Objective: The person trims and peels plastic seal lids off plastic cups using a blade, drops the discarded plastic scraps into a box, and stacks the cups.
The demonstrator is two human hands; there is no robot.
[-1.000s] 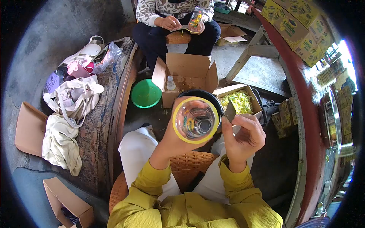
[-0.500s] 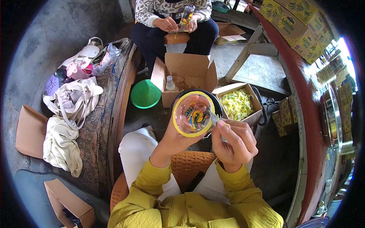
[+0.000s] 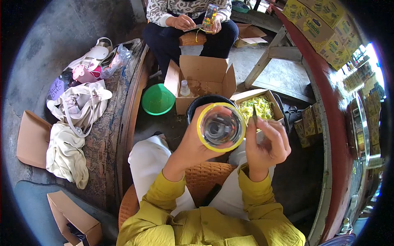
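Observation:
My left hand [image 3: 189,143] is wrapped round a clear cup [image 3: 222,128] with a yellow rim, its round end facing me. In my right hand [image 3: 269,143], a small dark blade [image 3: 255,115] is pinched between thumb and fingers, pointing up. It stands just right of the rim, apart from it. Beyond the cup is a dark bucket [image 3: 201,101], partly hidden. To its right, an open carton holds yellow-green strips [image 3: 259,105].
Ahead are an open cardboard box [image 3: 203,67] with a small clear cup [image 3: 184,88] in it and a green basin [image 3: 158,100]. A person opposite [image 3: 188,24] holds a colourful printed cup [image 3: 210,18]. Bags [image 3: 80,100] lie on the bench at left; a red-edged table [image 3: 324,123] stands at right.
The cup has shifted right and turned, so its coloured print no longer shows. My right hand has moved right, taking the blade from the rim and tipping it upward.

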